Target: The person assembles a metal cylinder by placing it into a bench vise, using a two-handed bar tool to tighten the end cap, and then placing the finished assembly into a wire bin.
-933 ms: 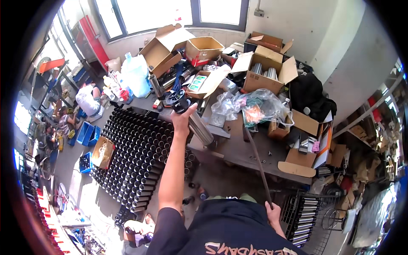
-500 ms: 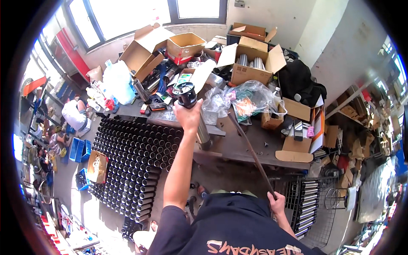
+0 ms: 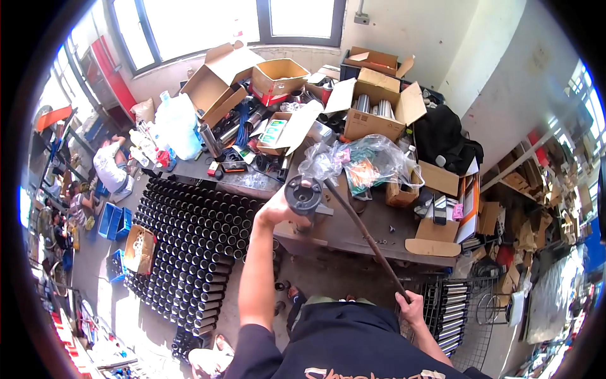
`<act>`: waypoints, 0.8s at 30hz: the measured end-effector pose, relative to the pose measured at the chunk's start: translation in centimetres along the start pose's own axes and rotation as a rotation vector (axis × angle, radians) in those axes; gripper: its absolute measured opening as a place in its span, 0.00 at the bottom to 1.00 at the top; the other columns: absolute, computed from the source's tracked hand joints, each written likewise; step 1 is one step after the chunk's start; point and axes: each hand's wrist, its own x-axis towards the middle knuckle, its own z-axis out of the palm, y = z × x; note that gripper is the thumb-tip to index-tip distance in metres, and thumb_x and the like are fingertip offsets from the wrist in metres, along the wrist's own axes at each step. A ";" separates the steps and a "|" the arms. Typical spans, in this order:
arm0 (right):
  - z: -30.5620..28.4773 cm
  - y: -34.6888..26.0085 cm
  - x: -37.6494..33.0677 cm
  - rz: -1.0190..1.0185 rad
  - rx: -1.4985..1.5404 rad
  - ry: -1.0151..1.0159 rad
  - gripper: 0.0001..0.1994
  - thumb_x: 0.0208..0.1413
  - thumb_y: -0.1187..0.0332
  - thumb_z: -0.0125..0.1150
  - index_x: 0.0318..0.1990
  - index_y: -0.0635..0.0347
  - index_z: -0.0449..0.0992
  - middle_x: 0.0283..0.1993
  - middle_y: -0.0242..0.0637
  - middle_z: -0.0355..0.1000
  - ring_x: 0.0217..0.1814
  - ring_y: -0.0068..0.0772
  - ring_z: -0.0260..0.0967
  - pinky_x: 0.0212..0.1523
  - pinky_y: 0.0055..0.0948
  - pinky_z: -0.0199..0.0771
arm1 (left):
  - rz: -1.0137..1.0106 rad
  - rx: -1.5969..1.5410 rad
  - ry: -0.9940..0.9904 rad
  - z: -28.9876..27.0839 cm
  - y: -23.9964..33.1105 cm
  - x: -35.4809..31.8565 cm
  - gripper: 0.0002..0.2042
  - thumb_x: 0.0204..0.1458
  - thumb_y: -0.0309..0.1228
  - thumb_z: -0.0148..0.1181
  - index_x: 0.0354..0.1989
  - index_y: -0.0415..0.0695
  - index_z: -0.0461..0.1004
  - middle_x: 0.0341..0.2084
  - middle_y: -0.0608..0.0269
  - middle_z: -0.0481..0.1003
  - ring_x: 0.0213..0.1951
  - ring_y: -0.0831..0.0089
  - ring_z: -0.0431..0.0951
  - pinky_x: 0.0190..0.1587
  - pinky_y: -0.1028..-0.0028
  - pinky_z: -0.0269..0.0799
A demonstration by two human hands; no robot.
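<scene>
My left hand (image 3: 278,208) is closed around a metal cylinder near the table's front edge. The cylinder's round black cap (image 3: 304,197), with a recessed centre, faces up toward me and hides most of the body below. My right hand (image 3: 411,307) grips the lower end of a long brown rod (image 3: 366,237) at my right side. The rod slants up and left over the table (image 3: 347,243). Its far end lies just right of the cap, beside a clear plastic bag (image 3: 320,161); whether it touches either, I cannot tell.
Rows of black-rimmed tubes (image 3: 189,246) stand on the floor at left, beside blue bins (image 3: 115,222). Open cardboard boxes (image 3: 382,123) crowd the table's back. A wire cart (image 3: 454,316) with metal tubes stands at right. A person in white (image 3: 112,167) crouches at far left.
My left hand has moved lower, and the cylinder has tipped so its cap faces me more directly. The rod's far end has shifted left, closer to the cap. My right hand keeps its grip.
</scene>
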 end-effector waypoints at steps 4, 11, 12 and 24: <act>-3.1 -0.8 3.5 -0.107 -0.150 -0.004 0.18 0.53 0.63 0.68 0.19 0.66 0.72 0.12 0.39 0.56 0.15 0.21 0.54 0.18 0.32 0.56 | -0.056 -0.048 -0.105 -0.5 2.0 0.5 0.35 0.19 0.18 0.76 0.47 0.41 0.76 0.40 0.67 0.78 0.44 0.73 0.76 0.53 0.69 0.73; -5.5 -15.4 10.5 -0.421 -0.243 0.025 0.11 0.52 0.67 0.67 0.39 0.64 0.76 0.24 0.41 0.71 0.22 0.36 0.69 0.26 0.34 0.69 | -0.064 0.013 -0.216 -1.8 -0.8 2.0 0.37 0.21 0.17 0.76 0.50 0.43 0.75 0.41 0.68 0.79 0.44 0.74 0.75 0.53 0.68 0.71; -3.6 -18.3 9.4 -0.494 -0.223 -0.043 0.12 0.52 0.69 0.65 0.43 0.62 0.75 0.26 0.40 0.72 0.24 0.38 0.70 0.26 0.35 0.70 | -0.065 -0.036 -0.207 -1.7 -1.0 2.1 0.37 0.22 0.20 0.77 0.51 0.42 0.75 0.42 0.66 0.79 0.45 0.72 0.75 0.54 0.68 0.71; 32.0 -48.9 19.7 -2.144 -0.516 -0.735 0.05 0.45 0.72 0.63 0.32 0.56 0.76 0.33 0.32 0.73 0.37 0.35 0.72 0.41 0.39 0.72 | 0.083 0.329 0.901 7.0 -4.5 0.8 0.25 0.32 0.37 0.72 0.42 0.45 0.73 0.34 0.52 0.79 0.39 0.48 0.81 0.46 0.54 0.76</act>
